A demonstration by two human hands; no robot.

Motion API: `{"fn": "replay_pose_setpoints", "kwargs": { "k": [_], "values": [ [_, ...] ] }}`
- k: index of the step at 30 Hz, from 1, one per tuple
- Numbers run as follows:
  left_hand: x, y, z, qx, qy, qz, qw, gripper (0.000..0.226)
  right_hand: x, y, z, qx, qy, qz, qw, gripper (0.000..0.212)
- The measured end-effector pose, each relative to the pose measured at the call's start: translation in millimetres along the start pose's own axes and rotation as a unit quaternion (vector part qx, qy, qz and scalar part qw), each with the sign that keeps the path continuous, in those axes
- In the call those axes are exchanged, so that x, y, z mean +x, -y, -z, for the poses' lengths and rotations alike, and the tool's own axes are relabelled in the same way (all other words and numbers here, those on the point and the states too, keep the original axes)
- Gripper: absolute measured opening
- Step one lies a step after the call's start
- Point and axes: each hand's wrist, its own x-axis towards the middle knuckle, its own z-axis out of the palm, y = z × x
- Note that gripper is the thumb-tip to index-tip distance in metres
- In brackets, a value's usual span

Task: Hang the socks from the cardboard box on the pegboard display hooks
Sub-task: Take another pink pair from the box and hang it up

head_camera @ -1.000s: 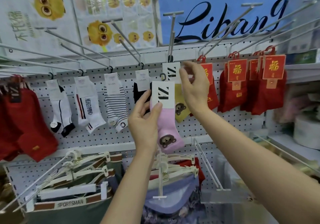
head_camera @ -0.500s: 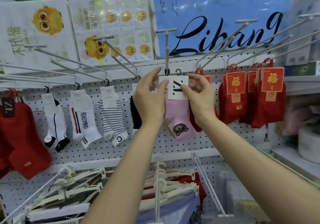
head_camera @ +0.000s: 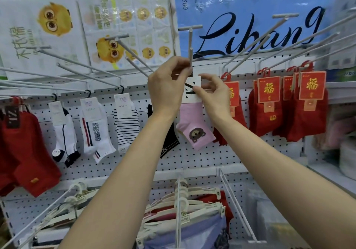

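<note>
A pink sock [head_camera: 193, 122] with a brown bear face and a white card label hangs in front of the white pegboard [head_camera: 192, 158]. My left hand [head_camera: 167, 87] pinches the top of its label right at the tip of a grey display hook [head_camera: 190, 45] that points toward me. My right hand [head_camera: 211, 94] pinches the label's right edge just below. The sock's small hanger loop is hidden behind my left fingers. The cardboard box is out of view.
White, striped and black socks [head_camera: 126, 121] hang to the left, red socks [head_camera: 306, 114] to the right and red ones [head_camera: 27, 152] far left. Several bare hooks [head_camera: 82, 63] jut out above. Hangers with garments [head_camera: 183, 206] sit on a lower rail.
Both hands have lifted the pink sock from in front of the pegboard up to the tip of the centre hook. The view has tilted up slightly.
</note>
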Motion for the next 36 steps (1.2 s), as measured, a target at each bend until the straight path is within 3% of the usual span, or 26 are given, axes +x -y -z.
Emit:
{"fn": "replay_pose_setpoints", "kwargs": {
  "k": [7,18,28,36],
  "values": [
    [1.8,0.0,1.3,-0.007,0.015,0.005,1.000,0.007,-2.9,-4.2,0.7,-0.042,0.004,0.014,0.999,0.030],
    [-6.4,1.9,8.9,0.021,0.031,0.037,0.999,0.014,-9.0,3.5,13.9,-0.205,-0.012,0.088,0.975,0.030],
    [-72.5,-5.8,46.3,0.187,0.109,0.005,0.976,0.031,-64.7,28.6,54.4,-0.226,0.010,0.190,0.955,0.026],
    [-146.5,-47.7,78.6,0.210,0.146,-0.038,0.966,0.034,-140.6,41.8,106.4,-0.259,0.030,0.224,0.939,0.024]
  ]
}}
